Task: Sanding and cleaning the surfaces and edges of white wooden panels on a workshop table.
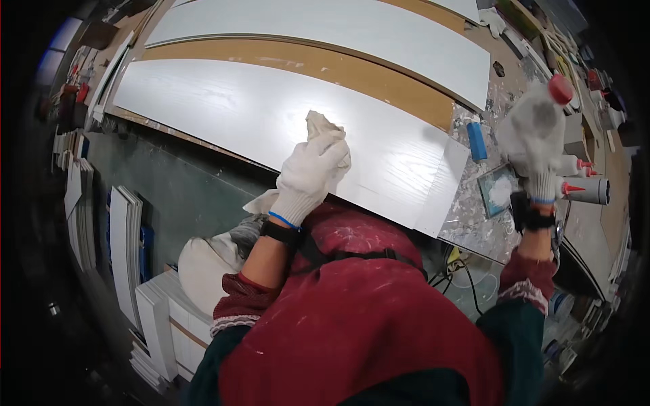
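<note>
My left hand [308, 172], in a white knitted glove, is closed round a crumpled beige rag [323, 126]. It presses the rag onto a long white wood-grain panel [223, 101] lying across the bench in front of me. On the right, my gloved right hand [540, 145] is raised over the bench, closed on a bottle with a red cap [560, 88]. Motion blurs this hand, and most of the bottle's body is hard to make out. Below it lies a dark square plate with white powdery matter [500, 191], beside a blue block [476, 141].
More white panels [325, 30] lie beyond, over a brown board [379, 84]. Red-nozzled bottles [574, 188] and a grey cylinder [599, 191] are on the right. Panels stand on edge [125, 250] at the left. A cable [469, 284] hangs below the bench.
</note>
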Demonstrator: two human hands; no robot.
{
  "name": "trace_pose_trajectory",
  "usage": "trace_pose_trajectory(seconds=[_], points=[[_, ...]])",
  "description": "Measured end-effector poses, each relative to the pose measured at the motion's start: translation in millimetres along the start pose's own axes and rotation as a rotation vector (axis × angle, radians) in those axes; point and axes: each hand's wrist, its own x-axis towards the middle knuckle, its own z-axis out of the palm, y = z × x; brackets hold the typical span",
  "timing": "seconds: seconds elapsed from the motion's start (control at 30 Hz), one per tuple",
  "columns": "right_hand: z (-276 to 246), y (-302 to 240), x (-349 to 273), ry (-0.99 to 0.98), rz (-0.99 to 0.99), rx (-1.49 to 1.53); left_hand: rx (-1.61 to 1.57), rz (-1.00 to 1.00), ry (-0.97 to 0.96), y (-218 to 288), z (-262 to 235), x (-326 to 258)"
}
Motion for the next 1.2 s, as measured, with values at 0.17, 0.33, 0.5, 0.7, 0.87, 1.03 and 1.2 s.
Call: trace_pose_trajectory(seconds=[0.17,0.33,0.5,0.7,0.87,1.03,1.2], points=[[37,-9,-60,-0.214,-0.17,-0.416,0.082,0.021,0.118,-2,4,-2],[55,-24,-102,-0.451,-0.119,-0.759,0.094,0.017,0.14,4,10,-2],[66,-20,-105,-0.553,-0.233,-0.902,0.087,-0.06,0.081,5,9,-2],[65,-23,-99,-0.637,-0.314,-0.963,0.041,-0.029,0.115,5,8,-3],[67,-21,-101,-0.666,-0.288,-0.979,0.008,-0.013,0.122,4,5,-3],[65,-19,-104,-0.623,-0.314,-0.939,0.024,-0.026,0.13,2,8,-4],[73,-24,-93,-0.662,-0.297,-0.99,0.024,-0.023,0.149,1,9,-5]])
